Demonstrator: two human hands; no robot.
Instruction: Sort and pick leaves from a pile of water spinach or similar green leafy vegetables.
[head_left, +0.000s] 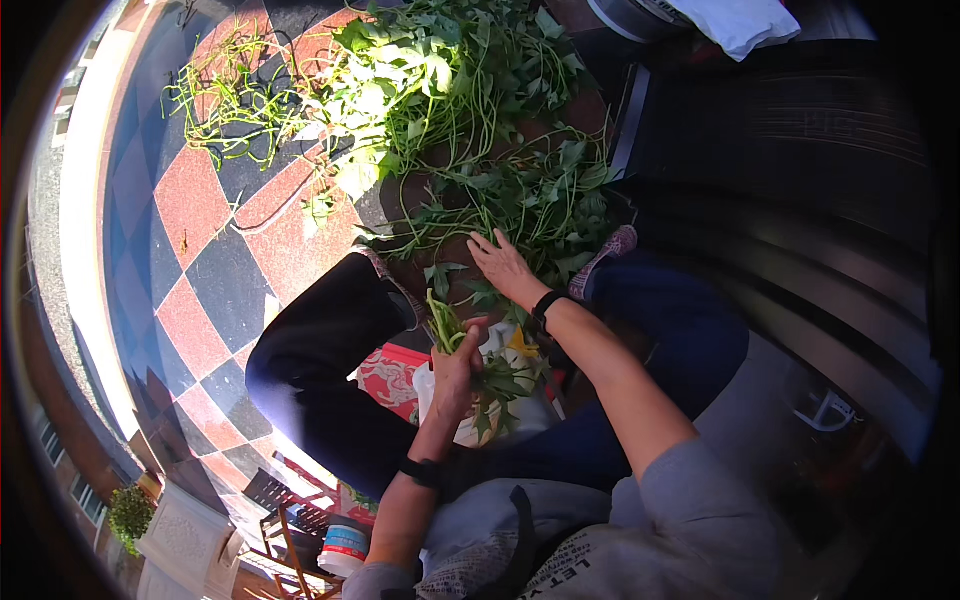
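A bunch of cut leafy stems (445, 327) is gripped in my left hand (454, 371). The stem ends point up and forward, while the bunch's green leaves (501, 381) hang out on the other side, above my lap. With its fingers apart, my right hand (504, 268) reaches to the near edge of some loose leafy vines (517, 199) on the floor between my feet. Nothing shows in that hand; whether its fingertips touch the vines I cannot tell. A yellow leaf (521, 343) lies just right of the held bunch.
Beyond the vines is a larger heap of leafy greens (450, 82), partly sunlit. Mostly bare stems (240, 105) lie to its left on the red and dark tiled floor (232, 277). A dark panel (765, 127) borders the right. A white bucket (345, 549) stands behind at left.
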